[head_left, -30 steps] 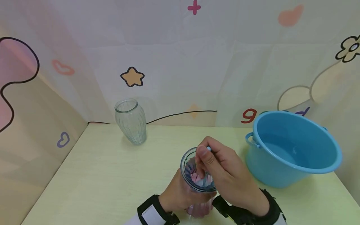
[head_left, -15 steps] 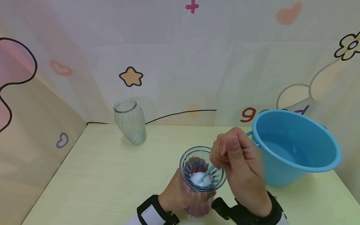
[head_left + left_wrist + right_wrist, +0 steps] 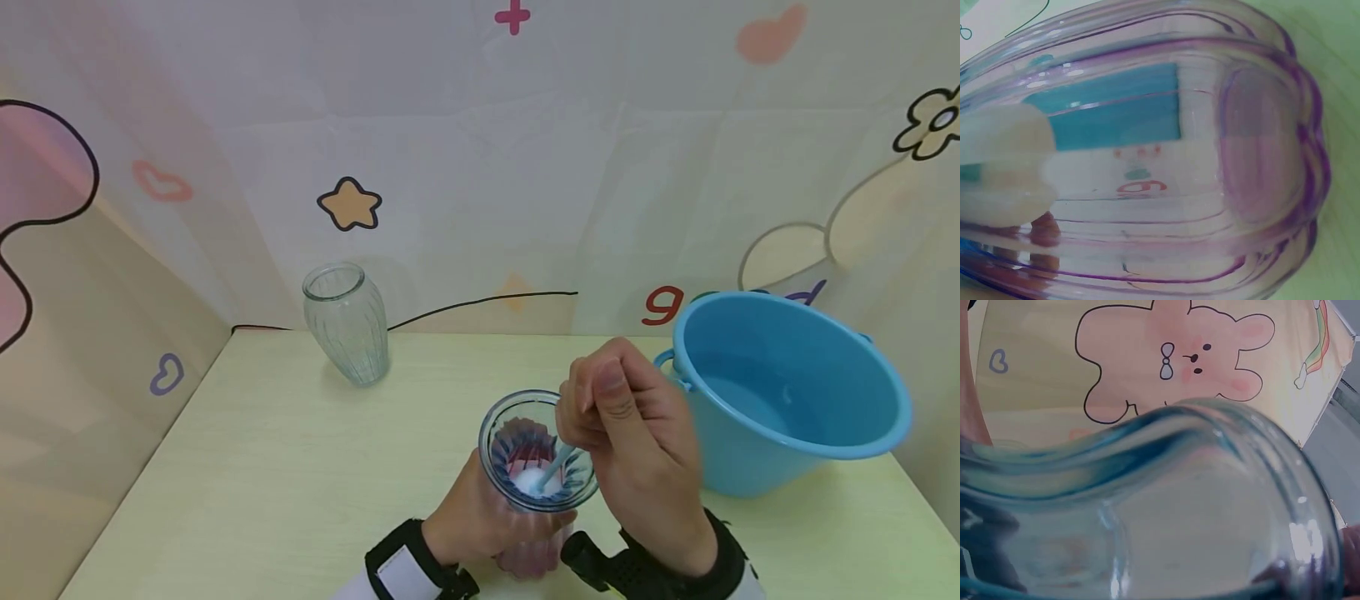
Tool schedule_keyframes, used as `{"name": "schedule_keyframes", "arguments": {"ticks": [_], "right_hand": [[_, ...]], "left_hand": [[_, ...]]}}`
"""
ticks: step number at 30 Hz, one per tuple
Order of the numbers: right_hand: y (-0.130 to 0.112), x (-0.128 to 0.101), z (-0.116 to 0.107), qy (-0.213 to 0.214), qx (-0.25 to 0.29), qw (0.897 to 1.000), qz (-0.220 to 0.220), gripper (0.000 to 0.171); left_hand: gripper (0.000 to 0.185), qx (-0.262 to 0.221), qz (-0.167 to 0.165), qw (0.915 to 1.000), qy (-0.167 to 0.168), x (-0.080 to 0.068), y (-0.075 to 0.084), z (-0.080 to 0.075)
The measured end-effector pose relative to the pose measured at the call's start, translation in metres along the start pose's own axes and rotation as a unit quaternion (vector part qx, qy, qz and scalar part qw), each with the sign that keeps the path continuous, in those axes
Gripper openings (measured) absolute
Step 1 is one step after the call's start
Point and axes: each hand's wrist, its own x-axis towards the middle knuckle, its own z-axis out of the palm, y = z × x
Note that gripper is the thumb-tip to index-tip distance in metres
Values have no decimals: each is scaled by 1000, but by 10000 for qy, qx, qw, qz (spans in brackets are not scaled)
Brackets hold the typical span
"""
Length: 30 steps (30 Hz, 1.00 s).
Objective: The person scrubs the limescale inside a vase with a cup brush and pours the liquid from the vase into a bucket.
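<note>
Pale table (image 3: 247, 467) before creased pastel backdrop (image 3: 465, 125) printed with star (image 3: 349, 204), flower (image 3: 930, 125), pink bear (image 3: 1129, 350).

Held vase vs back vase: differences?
Tint: held vase purple-blue; back vase nearly colorless.
Contents: held vase has a blue-handled white sponge inside; none shows in the back vase.
Support: left grip holds the held vase; back vase stands on the table.
Shared: both see-through, ribbed, round-mouthed.

The upper end of the blue rod (image 3: 557, 468) is being hidden by the right fingers (image 3: 579, 408). Below them, the white head (image 3: 1007, 162) and the vase (image 3: 1200, 169) are being cut off by the left-wrist view's left edge. Beyond them, the bucket (image 3: 780, 400) is being partly covered.
</note>
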Motion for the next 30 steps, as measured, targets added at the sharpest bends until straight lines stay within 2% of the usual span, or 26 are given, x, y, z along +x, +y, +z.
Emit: {"name": "schedule_keyframes", "arguments": {"ticks": [6, 10, 14, 20, 23, 30], "right_hand": [[-3, 0, 7, -85, -696, 9961, 527, 27], [-1, -3, 6, -210, -900, 9939, 605, 25], [1, -5, 6, -456, -1012, 9915, 676, 21], [-5, -4, 9, -662, -1648, 9741, 1400, 23], [-6, -4, 11, -769, -1832, 9665, 1625, 23], [-3, -6, 15, -960, -2074, 9622, 1481, 24]], "left_hand": [[82, -15, 28, 9999, -117, 0, -1, -2], [80, -121, 94, 9997, -191, 0, 0, -2], [77, -242, 349, 9987, -290, 1, -1, -3], [74, -323, 470, 9974, -438, 2, -2, -3], [73, -277, 481, 9974, -466, 1, -2, -4], [70, -215, 516, 9975, -440, 1, -3, -3]]}}
